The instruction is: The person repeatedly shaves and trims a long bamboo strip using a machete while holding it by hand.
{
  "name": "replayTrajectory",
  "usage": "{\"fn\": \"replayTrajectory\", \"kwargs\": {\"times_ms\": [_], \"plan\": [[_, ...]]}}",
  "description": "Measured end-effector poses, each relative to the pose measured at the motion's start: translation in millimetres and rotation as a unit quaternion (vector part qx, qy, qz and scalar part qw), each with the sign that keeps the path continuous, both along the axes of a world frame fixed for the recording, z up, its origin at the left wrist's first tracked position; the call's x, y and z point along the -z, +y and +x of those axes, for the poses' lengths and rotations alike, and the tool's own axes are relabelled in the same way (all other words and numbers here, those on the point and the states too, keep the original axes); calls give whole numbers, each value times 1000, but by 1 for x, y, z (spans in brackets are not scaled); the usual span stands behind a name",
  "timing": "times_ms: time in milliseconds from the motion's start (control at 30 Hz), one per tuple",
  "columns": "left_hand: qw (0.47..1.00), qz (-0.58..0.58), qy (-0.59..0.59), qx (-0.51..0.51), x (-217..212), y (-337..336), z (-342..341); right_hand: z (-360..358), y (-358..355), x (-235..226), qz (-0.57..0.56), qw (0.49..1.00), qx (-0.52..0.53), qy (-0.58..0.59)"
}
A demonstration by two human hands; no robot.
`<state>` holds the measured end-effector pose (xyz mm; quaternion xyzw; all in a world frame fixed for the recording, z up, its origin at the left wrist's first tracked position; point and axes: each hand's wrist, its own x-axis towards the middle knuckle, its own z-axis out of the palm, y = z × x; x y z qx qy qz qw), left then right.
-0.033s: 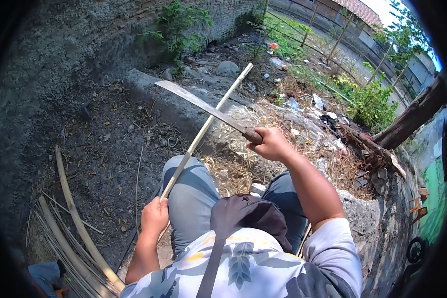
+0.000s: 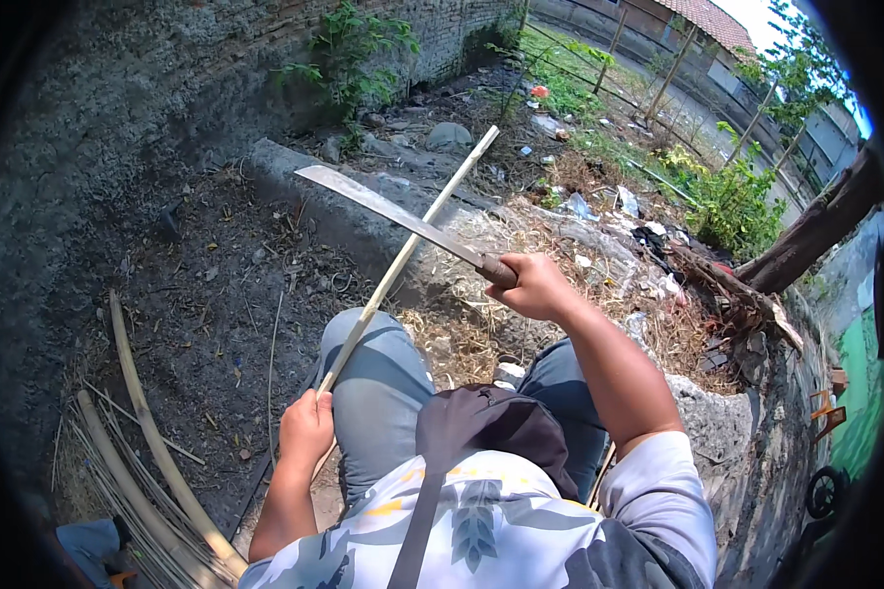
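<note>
My left hand [image 2: 305, 428] is closed round the lower part of a long, pale bamboo strip [image 2: 392, 271], beside my left thigh. The strip slants up and away across my left knee, its far end in the air. In my right hand [image 2: 530, 286] is the wooden handle of a machete [image 2: 368, 199]. Its long blade points to the left and crosses the strip beyond my knee, seeming to rest against it; I cannot tell whether it has bitten in. Below my left fist, the strip's near end is partly hidden by my hand and forearm.
Thick bamboo lengths [image 2: 152, 422] and several thin strips lie on the ground at left. A rough wall [image 2: 157, 108] rises behind them. Ahead runs a low concrete ledge [image 2: 304, 196]. At right are dry litter, a leaning trunk [image 2: 825, 221] and another person's leg [image 2: 90, 550] at lower left.
The machete's tip has swung slightly to the left and down, and its blade has slid a little along the strip toward me. My left hand has stayed in place.
</note>
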<state>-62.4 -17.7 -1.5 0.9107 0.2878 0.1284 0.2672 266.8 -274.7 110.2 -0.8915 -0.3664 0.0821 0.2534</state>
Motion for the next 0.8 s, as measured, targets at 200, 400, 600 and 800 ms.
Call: {"fn": "replayTrajectory", "kwargs": {"times_ms": [200,400,600,800], "plan": [[999,13,32,-6,2,-3,-4,-6,7,-8,-37,998,-53,-28],[999,-32,19,-10,-7,-2,0,11,6,32,-55,991,-107,49],[999,-25,39,-2,-16,-4,11,18,-7,42,-56,991,-87,89],[998,16,45,35,-23,-19,34,13,-8,51,-58,992,-98,44]]}}
